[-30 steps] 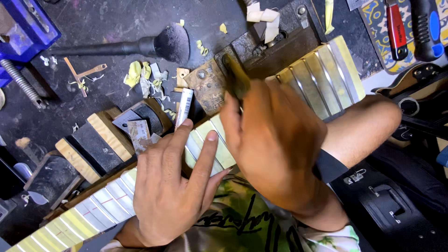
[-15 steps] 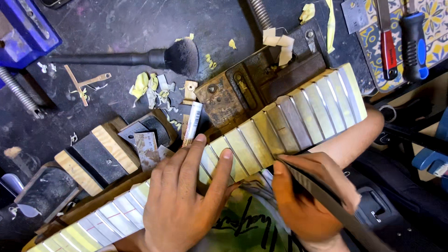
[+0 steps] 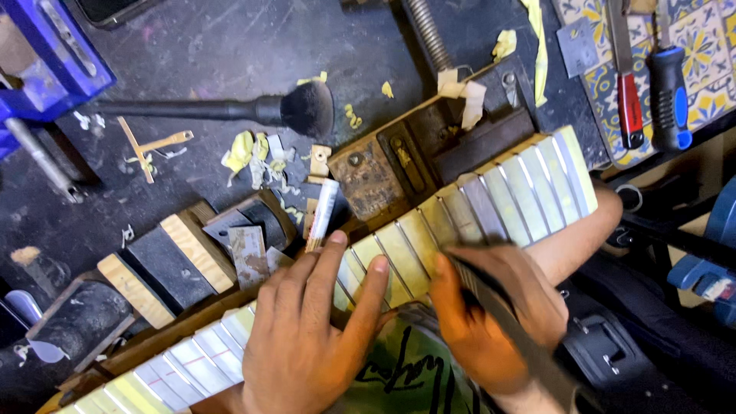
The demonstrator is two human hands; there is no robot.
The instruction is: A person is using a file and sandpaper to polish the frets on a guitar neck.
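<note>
Lighting: warm, moderately bright, fairly even; source not seen. Glare: pale sheen lay on the taped fretboard (image 3: pixel 506 199) toward 2 o'clock. Shadows: soft and short beside the wooden blocks (image 3: pixel 165 264) at 8 o'clock; the dark bench (image 3: pixel 192 61) swallowed detail. Blur: the right hand (image 3: pixel 491 322) and its long dark tool (image 3: pixel 510 326) were motion-smeared. Left hand (image 3: pixel 307 337) sharper. Edges slightly soft.

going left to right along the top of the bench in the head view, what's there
blue vise → black round brush → yellow tape scraps → red-handled tool → blue-and-black-handled tool
</note>
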